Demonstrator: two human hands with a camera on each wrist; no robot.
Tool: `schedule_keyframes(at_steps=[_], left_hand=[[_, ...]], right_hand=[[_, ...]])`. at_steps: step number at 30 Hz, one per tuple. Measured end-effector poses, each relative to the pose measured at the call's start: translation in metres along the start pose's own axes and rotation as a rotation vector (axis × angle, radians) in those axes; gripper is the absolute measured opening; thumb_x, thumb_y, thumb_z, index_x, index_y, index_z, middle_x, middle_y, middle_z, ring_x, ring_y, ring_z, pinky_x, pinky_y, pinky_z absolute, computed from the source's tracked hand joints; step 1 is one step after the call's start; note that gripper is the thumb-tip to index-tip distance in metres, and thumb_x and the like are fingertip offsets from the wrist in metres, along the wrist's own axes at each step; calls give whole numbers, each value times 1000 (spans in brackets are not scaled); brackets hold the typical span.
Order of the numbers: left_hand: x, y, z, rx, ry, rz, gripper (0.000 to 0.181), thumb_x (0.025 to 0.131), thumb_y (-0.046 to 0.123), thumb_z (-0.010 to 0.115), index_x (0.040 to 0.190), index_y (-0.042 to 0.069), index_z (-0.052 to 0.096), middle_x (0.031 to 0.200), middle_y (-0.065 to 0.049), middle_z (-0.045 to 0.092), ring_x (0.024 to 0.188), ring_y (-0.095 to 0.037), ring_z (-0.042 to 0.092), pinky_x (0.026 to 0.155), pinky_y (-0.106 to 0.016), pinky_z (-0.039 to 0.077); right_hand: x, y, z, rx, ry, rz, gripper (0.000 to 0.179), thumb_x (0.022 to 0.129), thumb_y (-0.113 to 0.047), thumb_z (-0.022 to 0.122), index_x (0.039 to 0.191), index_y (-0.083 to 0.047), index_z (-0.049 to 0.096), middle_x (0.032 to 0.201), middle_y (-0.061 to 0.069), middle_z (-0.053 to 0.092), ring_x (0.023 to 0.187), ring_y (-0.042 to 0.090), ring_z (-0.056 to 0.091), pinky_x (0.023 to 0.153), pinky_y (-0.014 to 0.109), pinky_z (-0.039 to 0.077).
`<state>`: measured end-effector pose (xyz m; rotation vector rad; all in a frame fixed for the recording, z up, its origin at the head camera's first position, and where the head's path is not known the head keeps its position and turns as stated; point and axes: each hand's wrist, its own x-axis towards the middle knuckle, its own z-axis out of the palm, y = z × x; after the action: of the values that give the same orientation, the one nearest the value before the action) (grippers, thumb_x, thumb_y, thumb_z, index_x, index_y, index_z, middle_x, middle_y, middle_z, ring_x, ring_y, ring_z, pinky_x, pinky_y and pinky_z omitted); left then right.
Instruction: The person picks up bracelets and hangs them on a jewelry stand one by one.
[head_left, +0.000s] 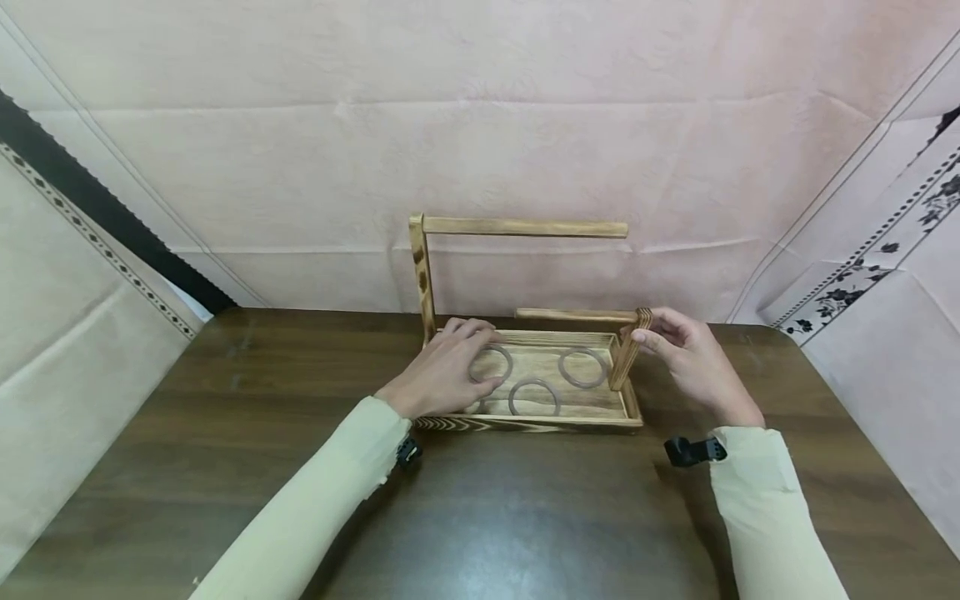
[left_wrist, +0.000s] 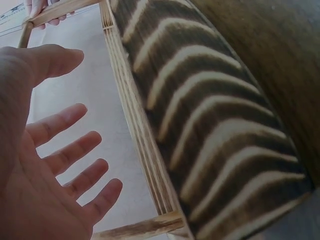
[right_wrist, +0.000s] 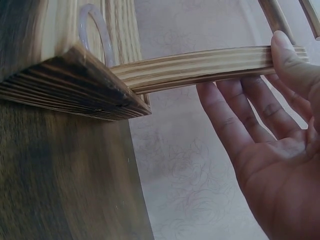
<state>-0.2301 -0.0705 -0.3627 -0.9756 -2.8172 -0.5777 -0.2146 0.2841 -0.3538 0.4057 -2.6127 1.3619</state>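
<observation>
On the table stands a shallow wooden tray (head_left: 540, 422) with dark burnt grain and an upright post at each end. The left post (head_left: 422, 275) carries a long horizontal bar (head_left: 525, 227). A shorter, lower bar (head_left: 570, 315) reaches left from the top of the right post (head_left: 625, 360). Several translucent rings (head_left: 535, 382) lie in the tray. My right hand (head_left: 690, 358) grips the top of the right post between thumb and fingers. My left hand (head_left: 450, 367) hovers over the tray's left part, fingers spread and apart from one another, partly covering a ring.
The brown wooden table (head_left: 300, 400) extends on both sides and in front of the tray. Close behind stands a pale cloth backdrop (head_left: 480, 150), with patterned side panels left and right. Black wrist devices (head_left: 693, 451) are strapped at both cuffs.
</observation>
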Motion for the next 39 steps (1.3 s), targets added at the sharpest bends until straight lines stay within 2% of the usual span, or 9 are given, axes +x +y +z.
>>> schedule_keyframes(at_steps=[6, 12, 21, 39], left_hand=[[4, 1, 1, 11, -32, 5, 57, 94, 38, 71, 145, 16, 55, 151, -4, 50, 138, -27, 44, 116, -51, 41], [9, 3, 3, 20, -41, 19, 58, 94, 37, 71, 145, 16, 54, 150, -3, 50, 137, -26, 45, 115, -51, 42], [17, 9, 4, 28, -59, 46, 57, 94, 41, 72, 142, 16, 56, 152, -3, 50, 137, -26, 44, 115, -51, 41], [30, 17, 6, 17, -120, 51, 59, 95, 45, 70, 146, 19, 54, 152, 2, 49, 138, -23, 43, 117, -46, 39]], right_hand=[[2, 0, 2, 8, 5, -1, 26, 103, -19, 61, 121, 1, 64, 118, 20, 71, 98, -12, 64, 86, 9, 54], [2, 0, 2, 23, 6, 2, 27, 103, -19, 62, 121, 1, 64, 116, 15, 73, 98, -11, 65, 85, 10, 55], [1, -1, 1, 29, -8, 9, 26, 104, -18, 60, 123, -1, 64, 120, 21, 71, 99, -9, 66, 86, 11, 54], [1, -2, 0, 45, -13, 25, 27, 104, -19, 60, 124, 0, 63, 121, 25, 69, 97, -8, 67, 87, 13, 56]])
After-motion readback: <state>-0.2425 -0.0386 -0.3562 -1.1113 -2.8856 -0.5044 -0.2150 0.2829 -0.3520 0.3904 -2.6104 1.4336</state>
